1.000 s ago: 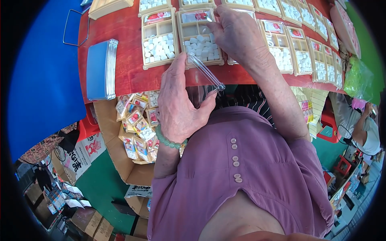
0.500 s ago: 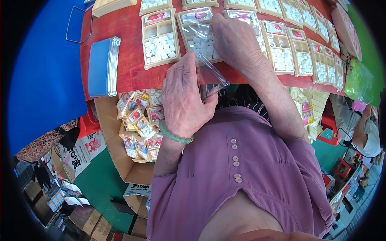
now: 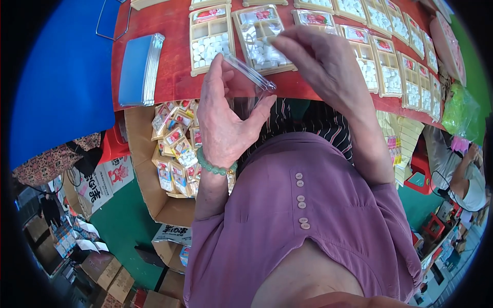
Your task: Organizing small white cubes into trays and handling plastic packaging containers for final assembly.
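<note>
My left hand (image 3: 223,115) grips clear plastic lids (image 3: 251,75) between thumb and fingers, tilted over the table's front edge. My right hand (image 3: 328,64) is over the front row of trays, thumb and fingers drawn together; what they hold, if anything, is blurred. Beside its fingertips stands a cream compartment tray (image 3: 263,43) with white pellets, a card with a red picture at its far end, and something clear and shiny lying over its middle. A similar tray (image 3: 211,43) stands to its left, its middle compartments bare. Another tray (image 3: 314,19) is partly hidden behind my right hand.
More filled trays (image 3: 390,79) stand in rows across the red table (image 3: 177,66). A stack of clear lids (image 3: 141,69) lies at the left. Below the table a cardboard box (image 3: 144,164) holds several packed trays. A green plastic bag (image 3: 457,110) hangs at the right.
My left hand has drawn the clear lids slightly off the tray and lifted its fingers around them. My right hand has moved to the right and nearer me, leaving the tray more exposed.
</note>
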Tool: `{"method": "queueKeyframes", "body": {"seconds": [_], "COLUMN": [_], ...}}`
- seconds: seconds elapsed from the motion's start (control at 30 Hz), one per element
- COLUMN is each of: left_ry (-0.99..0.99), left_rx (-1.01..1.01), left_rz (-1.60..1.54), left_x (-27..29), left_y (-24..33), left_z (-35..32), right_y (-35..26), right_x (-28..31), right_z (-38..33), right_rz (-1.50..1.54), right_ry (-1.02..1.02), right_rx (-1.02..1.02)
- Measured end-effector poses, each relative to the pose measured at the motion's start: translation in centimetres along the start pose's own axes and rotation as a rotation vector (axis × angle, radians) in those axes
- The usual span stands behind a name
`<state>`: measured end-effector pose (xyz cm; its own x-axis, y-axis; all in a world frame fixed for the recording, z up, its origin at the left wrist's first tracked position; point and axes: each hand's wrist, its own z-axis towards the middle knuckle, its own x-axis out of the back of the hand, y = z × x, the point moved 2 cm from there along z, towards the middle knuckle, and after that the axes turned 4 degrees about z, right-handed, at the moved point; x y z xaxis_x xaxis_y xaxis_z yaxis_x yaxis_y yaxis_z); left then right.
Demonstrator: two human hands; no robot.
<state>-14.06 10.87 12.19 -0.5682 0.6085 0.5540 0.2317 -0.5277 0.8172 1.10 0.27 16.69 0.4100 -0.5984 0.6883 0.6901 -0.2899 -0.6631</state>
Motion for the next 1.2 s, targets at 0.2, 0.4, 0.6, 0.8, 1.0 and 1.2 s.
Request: {"method": "queueKeyframes", "body": {"seconds": [0.2, 0.4, 0.6, 0.8, 1.0, 1.2], "left_ry": [0.052, 0.034, -0.039, -0.023, 0.024, 0.163], "left_rx": [-0.04, -0.024, 0.05, 0.314, 0.297, 0.315], "left_rz": [-0.078, -0.191, -0.689, -1.099, -1.166, -1.116], "left_x": [-0.5, 0.1, 0.2, 1.0, 1.3, 2.9], "left_y": [-0.1, 0.0, -0.9, -2.5, -3.0, -4.7], "left_z": [-0.2, -0.7, -0.8, -1.0, -1.0, -1.0], "right_y": [-0.6, 0.2, 0.2, 0.9, 0.7, 0.6], "right_x": [-2.6, -3.0, -3.3, -3.4, -3.5, -3.7], "right_z": [-3.0, -3.0, -2.7, -2.0, -1.3, 0.1], "right_rz": [1.111, 1.237, 1.31, 1.198, 1.181, 1.195], "right_ry": [-0.406, -0.375, -0.303, -0.325, -0.403, -0.375], "right_rx": [-0.362, -0.371, -0.346, -0.326, -0.389, -0.293]}}
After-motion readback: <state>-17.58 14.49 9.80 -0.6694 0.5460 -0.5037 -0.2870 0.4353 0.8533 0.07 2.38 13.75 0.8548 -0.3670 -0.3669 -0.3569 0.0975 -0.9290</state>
